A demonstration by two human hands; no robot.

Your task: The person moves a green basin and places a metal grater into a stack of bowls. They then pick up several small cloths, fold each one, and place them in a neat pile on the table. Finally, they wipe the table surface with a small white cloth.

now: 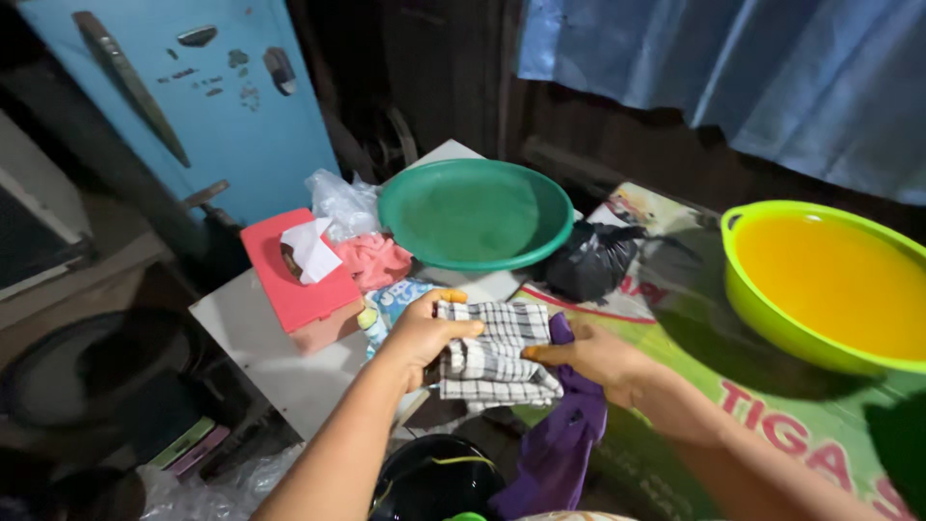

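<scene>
Over the near edge of the white table [289, 371], between it and the printed mat [772, 425] on the right, your two hands hold a folded black-and-white checked cloth [494, 362]. Your left hand [422, 333] clamps the cloth's left end, thumb on top and fingers curled underneath. Your right hand [596, 357] pinches the cloth's right edge betw. thumb and fingers; a purple cloth [561, 444] hangs under that hand, touching the checked one, but whether you grip it too can't be told.

Behind the checked cloth, toward the table's far edge, sits a green basin [475, 214], w/ a black plastic bag [588, 260] just beside it on the right. At the table's left edge lies a red tissue box [289, 285], a white tissue sticking out of its top; a pink cloth [378, 259] and a clear plastic bag [342, 201] lie betw. the box and the basin. At the right, on the printed mat, a lime-green basin [762, 309] w/ an orange inside stands well apart from your hands. Far left corner: a blue fridge [241, 125].
</scene>
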